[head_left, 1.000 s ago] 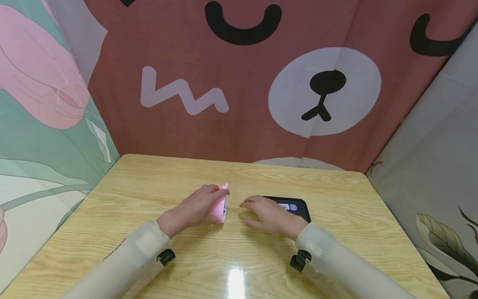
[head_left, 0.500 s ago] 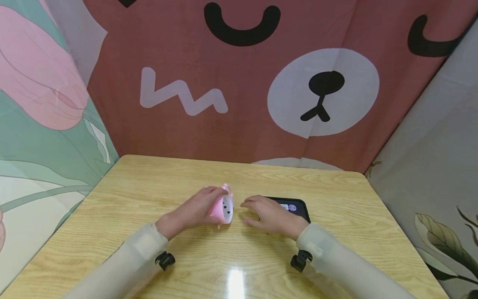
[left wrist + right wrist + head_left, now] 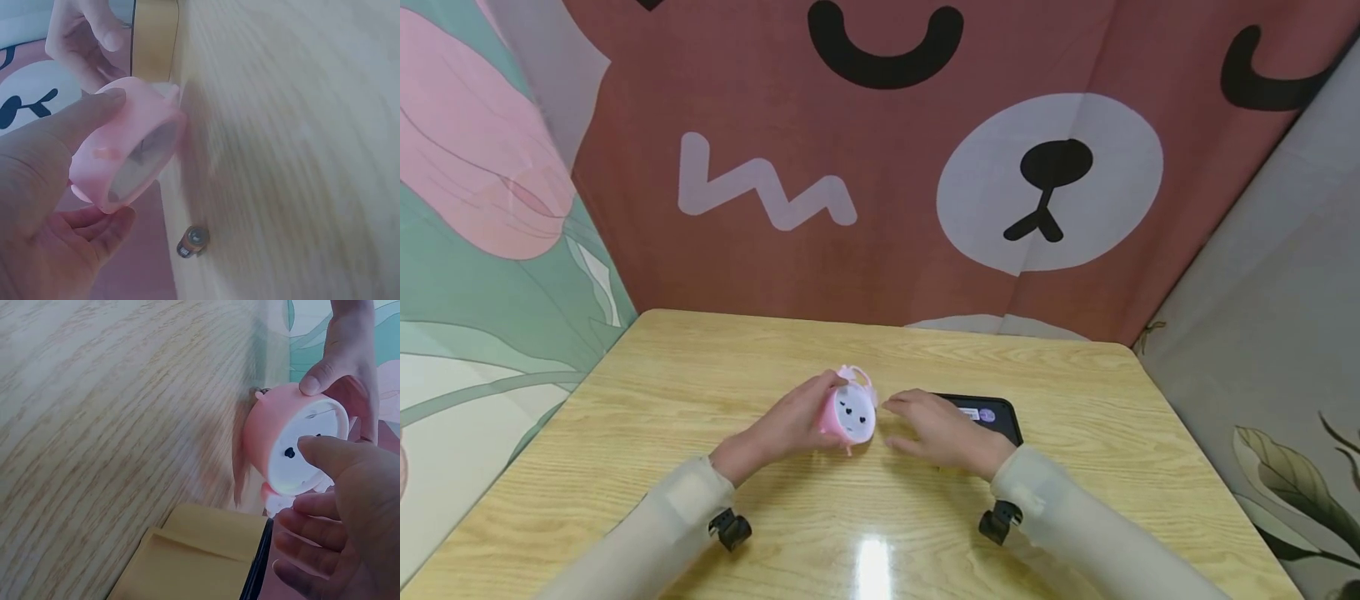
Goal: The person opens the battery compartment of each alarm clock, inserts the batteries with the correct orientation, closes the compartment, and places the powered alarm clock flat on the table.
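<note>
A pink twin-bell alarm clock (image 3: 854,413) is in my left hand (image 3: 782,427), thumb on one side and fingers on the other. Its white back with small black knobs shows in the head view and the right wrist view; in the left wrist view the dial side (image 3: 145,156) is seen at a slant. Just right of the clock is my right hand (image 3: 946,429), fingers loosely bent and holding nothing. In the right wrist view its thumb overlaps the clock's back; whether it touches I cannot tell.
A black-topped item (image 3: 1003,418) with rounded corners and stickers lies partly behind the right hand; its side looks tan in the right wrist view. A battery (image 3: 193,241) is on the wooden table (image 3: 700,358). Printed cloths hang behind and at both sides.
My left hand has turned the clock from nearly edge-on until its white back faces the head camera, shifting it slightly right. My right hand has stayed almost in place.
</note>
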A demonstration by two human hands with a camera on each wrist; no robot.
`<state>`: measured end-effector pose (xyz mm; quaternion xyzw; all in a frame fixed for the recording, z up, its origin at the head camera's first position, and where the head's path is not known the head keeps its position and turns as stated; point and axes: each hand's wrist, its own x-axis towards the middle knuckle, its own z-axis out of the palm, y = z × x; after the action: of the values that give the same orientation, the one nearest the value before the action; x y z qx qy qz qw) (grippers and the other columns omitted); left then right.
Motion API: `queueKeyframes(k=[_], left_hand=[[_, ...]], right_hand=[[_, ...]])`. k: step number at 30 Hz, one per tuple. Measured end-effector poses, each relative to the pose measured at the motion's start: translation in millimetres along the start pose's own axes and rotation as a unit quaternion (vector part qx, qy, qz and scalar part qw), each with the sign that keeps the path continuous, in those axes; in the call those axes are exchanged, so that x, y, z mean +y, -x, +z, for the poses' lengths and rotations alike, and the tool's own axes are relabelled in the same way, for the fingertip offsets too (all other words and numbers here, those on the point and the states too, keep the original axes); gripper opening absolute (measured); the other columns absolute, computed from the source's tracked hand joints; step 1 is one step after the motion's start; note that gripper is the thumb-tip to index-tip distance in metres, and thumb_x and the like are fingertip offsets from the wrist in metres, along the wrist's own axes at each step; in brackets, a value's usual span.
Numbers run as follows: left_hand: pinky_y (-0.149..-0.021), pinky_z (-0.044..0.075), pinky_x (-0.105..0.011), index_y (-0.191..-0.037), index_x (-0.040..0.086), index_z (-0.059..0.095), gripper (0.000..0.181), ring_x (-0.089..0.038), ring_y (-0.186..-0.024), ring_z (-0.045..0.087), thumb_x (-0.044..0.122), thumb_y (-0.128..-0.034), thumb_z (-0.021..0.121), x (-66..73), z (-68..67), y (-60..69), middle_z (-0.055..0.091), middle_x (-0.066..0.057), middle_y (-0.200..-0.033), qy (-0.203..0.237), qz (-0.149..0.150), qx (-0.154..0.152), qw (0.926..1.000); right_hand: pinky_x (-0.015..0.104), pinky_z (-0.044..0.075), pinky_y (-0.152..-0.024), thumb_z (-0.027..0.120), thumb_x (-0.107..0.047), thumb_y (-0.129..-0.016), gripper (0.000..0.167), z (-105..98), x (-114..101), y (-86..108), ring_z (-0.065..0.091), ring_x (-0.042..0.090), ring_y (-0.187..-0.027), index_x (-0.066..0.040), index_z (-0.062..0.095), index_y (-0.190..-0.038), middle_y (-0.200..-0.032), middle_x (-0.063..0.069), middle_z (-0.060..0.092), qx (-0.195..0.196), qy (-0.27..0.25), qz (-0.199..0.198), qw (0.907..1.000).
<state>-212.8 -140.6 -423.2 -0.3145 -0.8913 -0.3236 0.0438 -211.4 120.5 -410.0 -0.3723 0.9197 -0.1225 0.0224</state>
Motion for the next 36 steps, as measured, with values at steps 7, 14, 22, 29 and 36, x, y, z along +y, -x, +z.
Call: queueKeyframes(k=[7,14,22,29,36], left_hand=[[-0.092,0.052,-0.037,-0.128,0.007,0.051,0.076,-0.019,-0.106,0.062,0.021,-0.0678,0.095,0.3,4.3,1.2,0.066,-0.008,-0.119,0.045,-0.031,0.006,0.9985],[-0.093,0.053,-0.038,-0.125,0.006,0.051,0.074,-0.020,-0.107,0.063,0.017,-0.0670,0.095,0.1,7.1,1.6,0.066,-0.009,-0.119,0.057,-0.037,0.015,0.9976],[-0.094,0.054,-0.042,-0.122,0.007,0.049,0.069,-0.025,-0.113,0.065,0.016,-0.0703,0.093,-0.7,11.6,1.2,0.067,-0.011,-0.121,0.069,-0.062,0.004,0.9956],[-0.092,0.054,-0.042,-0.123,0.008,0.049,0.068,-0.025,-0.110,0.065,0.018,-0.0718,0.092,0.2,11.6,1.1,0.067,-0.013,-0.120,0.077,-0.095,-0.004,0.9925],[-0.095,0.053,-0.043,-0.124,0.009,0.050,0.064,-0.027,-0.115,0.064,0.018,-0.0753,0.090,0.1,9.4,1.7,0.067,-0.014,-0.124,0.093,-0.130,-0.023,0.9870]], right_hand=[[0.045,0.046,-0.111,0.069,-0.035,-0.096,0.054,4,-1,-3.6,0.060,0.030,-0.129,-0.002,0.060,-0.138,-0.136,0.015,0.065,0.016,0.004,-0.009,0.9998],[0.044,0.049,-0.105,0.072,-0.033,-0.094,0.042,8,-1,-8.1,0.066,0.026,-0.118,-0.007,0.068,-0.127,-0.124,0.010,0.072,0.036,-0.002,-0.019,0.9992],[0.040,0.054,-0.094,0.076,-0.033,-0.091,0.023,14,-3,-15.1,0.069,0.012,-0.092,-0.015,0.074,-0.104,-0.100,-0.001,0.077,0.062,-0.003,-0.032,0.9976],[0.029,0.050,-0.072,0.076,-0.035,-0.090,0.018,15,-5,-17.7,0.055,0.004,-0.072,-0.018,0.071,-0.089,-0.082,-0.008,0.071,0.051,-0.019,-0.018,0.9983],[0.027,0.050,-0.069,0.077,-0.034,-0.089,0.020,13,-4,-18.9,0.057,0.004,-0.073,-0.015,0.075,-0.095,-0.082,-0.007,0.072,0.034,-0.035,0.006,0.9988]])
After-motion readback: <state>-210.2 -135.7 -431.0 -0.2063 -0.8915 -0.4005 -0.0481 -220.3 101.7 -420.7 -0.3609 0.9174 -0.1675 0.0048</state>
